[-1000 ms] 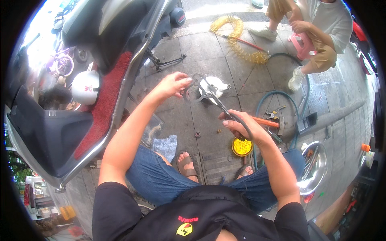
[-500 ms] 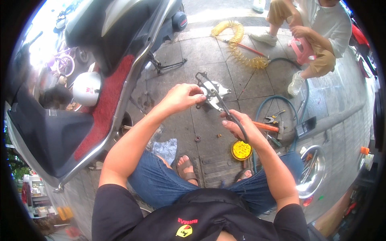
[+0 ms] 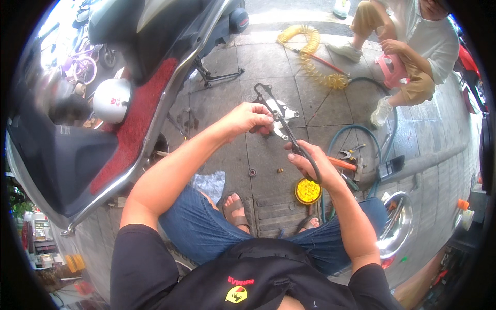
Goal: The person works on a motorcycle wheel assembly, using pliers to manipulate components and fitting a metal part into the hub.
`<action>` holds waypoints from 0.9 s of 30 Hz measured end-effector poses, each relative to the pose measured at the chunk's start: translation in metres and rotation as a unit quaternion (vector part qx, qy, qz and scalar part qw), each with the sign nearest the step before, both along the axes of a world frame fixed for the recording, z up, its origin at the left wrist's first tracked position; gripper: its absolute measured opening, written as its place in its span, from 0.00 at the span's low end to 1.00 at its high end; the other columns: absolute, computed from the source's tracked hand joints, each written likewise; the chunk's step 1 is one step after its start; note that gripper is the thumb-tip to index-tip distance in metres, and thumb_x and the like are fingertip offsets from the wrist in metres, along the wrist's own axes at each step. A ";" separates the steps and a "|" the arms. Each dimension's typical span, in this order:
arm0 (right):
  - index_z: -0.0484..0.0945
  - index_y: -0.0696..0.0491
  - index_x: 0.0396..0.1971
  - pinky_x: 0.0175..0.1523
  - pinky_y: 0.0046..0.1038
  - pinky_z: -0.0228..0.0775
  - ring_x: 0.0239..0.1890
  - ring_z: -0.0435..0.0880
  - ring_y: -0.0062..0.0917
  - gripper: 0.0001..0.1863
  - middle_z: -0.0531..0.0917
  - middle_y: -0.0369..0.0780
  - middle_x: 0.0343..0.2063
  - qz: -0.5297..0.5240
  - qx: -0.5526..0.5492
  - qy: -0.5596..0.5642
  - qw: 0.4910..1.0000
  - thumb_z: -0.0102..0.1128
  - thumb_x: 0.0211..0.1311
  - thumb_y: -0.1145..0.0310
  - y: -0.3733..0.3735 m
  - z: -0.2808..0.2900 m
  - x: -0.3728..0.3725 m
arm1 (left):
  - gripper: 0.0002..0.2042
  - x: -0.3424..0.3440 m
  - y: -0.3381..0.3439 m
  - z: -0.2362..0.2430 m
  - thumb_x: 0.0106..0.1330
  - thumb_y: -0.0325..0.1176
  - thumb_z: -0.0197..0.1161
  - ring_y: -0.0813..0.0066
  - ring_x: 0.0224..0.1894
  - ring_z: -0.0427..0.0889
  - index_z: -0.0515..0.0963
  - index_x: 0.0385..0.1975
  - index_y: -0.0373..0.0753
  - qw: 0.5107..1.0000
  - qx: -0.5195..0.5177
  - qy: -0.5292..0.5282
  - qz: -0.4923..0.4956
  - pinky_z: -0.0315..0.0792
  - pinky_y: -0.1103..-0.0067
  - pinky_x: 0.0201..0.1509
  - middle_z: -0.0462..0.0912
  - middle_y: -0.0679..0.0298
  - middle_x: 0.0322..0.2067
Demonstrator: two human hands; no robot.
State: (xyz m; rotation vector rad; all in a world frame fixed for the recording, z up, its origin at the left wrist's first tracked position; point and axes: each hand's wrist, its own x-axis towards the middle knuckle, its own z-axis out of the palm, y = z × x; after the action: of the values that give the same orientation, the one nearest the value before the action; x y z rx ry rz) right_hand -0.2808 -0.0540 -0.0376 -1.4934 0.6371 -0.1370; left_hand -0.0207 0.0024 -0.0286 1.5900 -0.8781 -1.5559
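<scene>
In front of me a black metal bracket (image 3: 264, 91) has an open, looped plate at its far end and a long curved arm toward me. My right hand (image 3: 314, 163) is closed round that curved arm. My left hand (image 3: 252, 120) is pinched at the bracket's middle; what lies under its fingertips is partly hidden. Just behind the bracket shows a silver cast metal part (image 3: 289, 113) with several pointed lugs. Whether it is joined to the bracket or rests below it I cannot tell.
A scooter (image 3: 150, 124) with a red footboard mat and white helmet (image 3: 112, 101) stands left. Right lie a hammer (image 3: 341, 164), pliers (image 3: 352, 152), a hose (image 3: 330, 139) and a steel bowl (image 3: 408, 217). A yellow tub (image 3: 308, 191) sits nearer. A person (image 3: 426, 46) sits far right.
My left hand has shifted right along the bracket toward its middle, its fingers curling more. The right hand keeps its hold on the curved arm. My view has shifted slightly.
</scene>
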 end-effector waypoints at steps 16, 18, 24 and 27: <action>0.74 0.59 0.53 0.26 0.17 0.56 0.22 0.66 0.11 0.21 0.69 0.28 0.21 -0.013 0.032 0.002 0.999 0.59 0.65 0.62 0.009 0.001 0.005 | 0.12 -0.006 0.000 0.005 0.63 0.35 0.64 0.82 0.25 0.77 0.78 0.41 0.35 1.000 -0.013 -0.021 0.010 0.75 0.82 0.31 0.85 0.61 0.34; 0.73 0.58 0.53 0.26 0.17 0.56 0.21 0.66 0.11 0.21 0.69 0.28 0.21 -0.018 0.029 -0.002 0.999 0.59 0.65 0.62 0.010 0.000 0.005 | 0.12 -0.009 0.000 0.004 0.63 0.35 0.64 0.82 0.22 0.75 0.78 0.42 0.35 0.999 -0.008 -0.023 0.020 0.76 0.82 0.31 0.86 0.59 0.36; 0.73 0.58 0.53 0.25 0.17 0.56 0.21 0.65 0.11 0.20 0.68 0.28 0.20 -0.019 0.025 -0.018 0.999 0.59 0.66 0.62 0.014 0.001 0.009 | 0.12 -0.014 0.002 0.004 0.64 0.32 0.61 0.86 0.16 0.69 0.77 0.43 0.33 0.998 0.012 -0.017 0.053 0.77 0.82 0.32 0.86 0.56 0.38; 0.73 0.58 0.53 0.25 0.17 0.55 0.20 0.65 0.11 0.21 0.68 0.28 0.20 -0.016 0.020 -0.010 1.000 0.58 0.66 0.62 0.015 0.002 0.009 | 0.12 -0.015 0.001 0.004 0.64 0.31 0.61 0.87 0.16 0.68 0.77 0.43 0.32 0.998 0.011 -0.008 0.060 0.79 0.81 0.33 0.86 0.55 0.38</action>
State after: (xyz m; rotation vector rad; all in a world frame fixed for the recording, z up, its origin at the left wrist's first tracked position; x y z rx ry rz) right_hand -0.2718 -0.0390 -0.0353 -1.4426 0.6441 -0.1634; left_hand -0.0357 0.0038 -0.0251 1.6427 -0.7615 -1.4743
